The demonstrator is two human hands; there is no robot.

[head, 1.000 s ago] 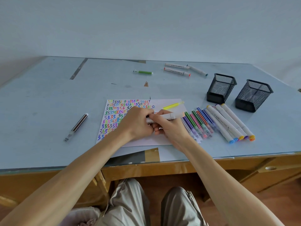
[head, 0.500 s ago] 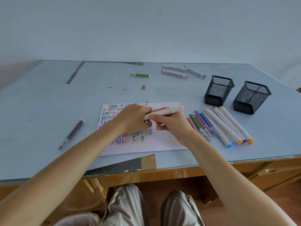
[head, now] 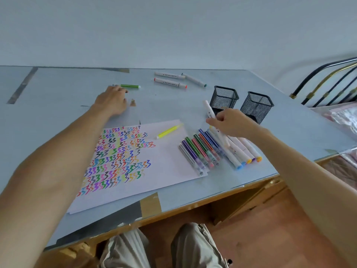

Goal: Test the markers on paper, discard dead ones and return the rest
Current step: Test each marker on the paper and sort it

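Right fingers (head: 218, 120) pinch a white marker (head: 209, 109); left fingers (head: 117, 91) spread flat near green pen (head: 130, 86).

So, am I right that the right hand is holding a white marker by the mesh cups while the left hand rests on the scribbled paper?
Not quite. The head view shows the left hand on the bare table near the green marker, beyond the scribbled paper. The right hand does hold a white marker by the mesh cups.
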